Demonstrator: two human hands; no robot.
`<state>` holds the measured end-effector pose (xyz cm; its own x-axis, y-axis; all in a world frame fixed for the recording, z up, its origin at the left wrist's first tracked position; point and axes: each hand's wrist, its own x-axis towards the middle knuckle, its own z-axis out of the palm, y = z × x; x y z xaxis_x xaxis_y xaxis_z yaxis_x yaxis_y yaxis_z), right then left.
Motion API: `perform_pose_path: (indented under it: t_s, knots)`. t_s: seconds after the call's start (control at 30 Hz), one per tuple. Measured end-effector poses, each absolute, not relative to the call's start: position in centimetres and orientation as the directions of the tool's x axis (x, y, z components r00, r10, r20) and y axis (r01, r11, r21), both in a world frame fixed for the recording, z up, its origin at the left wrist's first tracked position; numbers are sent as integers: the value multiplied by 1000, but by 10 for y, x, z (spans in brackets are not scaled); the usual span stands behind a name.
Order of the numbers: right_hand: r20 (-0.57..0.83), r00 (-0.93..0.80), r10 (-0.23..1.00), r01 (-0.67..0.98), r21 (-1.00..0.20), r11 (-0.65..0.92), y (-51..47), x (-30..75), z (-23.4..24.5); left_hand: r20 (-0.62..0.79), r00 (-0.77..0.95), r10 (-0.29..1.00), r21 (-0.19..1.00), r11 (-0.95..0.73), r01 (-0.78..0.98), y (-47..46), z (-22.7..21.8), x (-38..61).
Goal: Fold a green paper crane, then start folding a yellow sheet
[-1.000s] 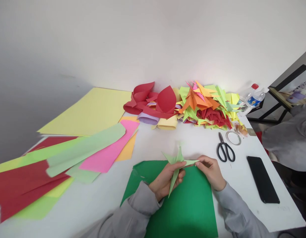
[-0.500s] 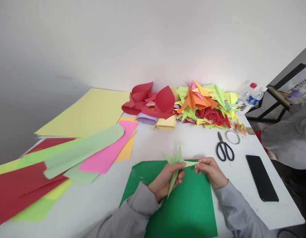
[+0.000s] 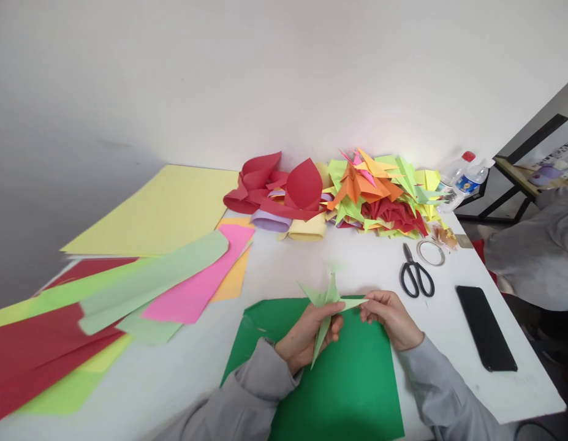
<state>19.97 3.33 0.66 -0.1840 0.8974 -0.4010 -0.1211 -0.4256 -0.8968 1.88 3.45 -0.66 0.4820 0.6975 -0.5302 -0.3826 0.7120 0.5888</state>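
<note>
A pale green paper crane [image 3: 330,294] with several pointed parts is held up over a dark green sheet [image 3: 352,380]. My left hand [image 3: 306,334] grips it around the middle, thumb on top and fingers curled beneath. With thumb and fingertips, my right hand [image 3: 390,318] pinches the point that sticks out to the right. Part of the folded body is hidden behind the left thumb and fingers. The green sheet lies flat on the white table under both hands.
Scissors [image 3: 416,272], a tape roll [image 3: 431,252] and a black phone [image 3: 486,327] lie to the right. Folded cranes [image 3: 371,184] pile up by the wall beside curled red paper [image 3: 304,187]. Coloured strips [image 3: 159,282] spread leftward. Bottles [image 3: 470,180] stand at the back; another person's grey sleeve [image 3: 532,257] shows right.
Both hands keep the same hold on the crane, with hardly any movement. The whole view has shifted very slightly.
</note>
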Motion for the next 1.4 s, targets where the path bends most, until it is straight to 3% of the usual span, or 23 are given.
perform_pose_path:
  t_s: [1.4]
  knots:
    - [-308, -244, 919, 27, -950, -311, 37, 206, 1, -536, 467, 703, 617, 704, -351, 34, -8, 18]
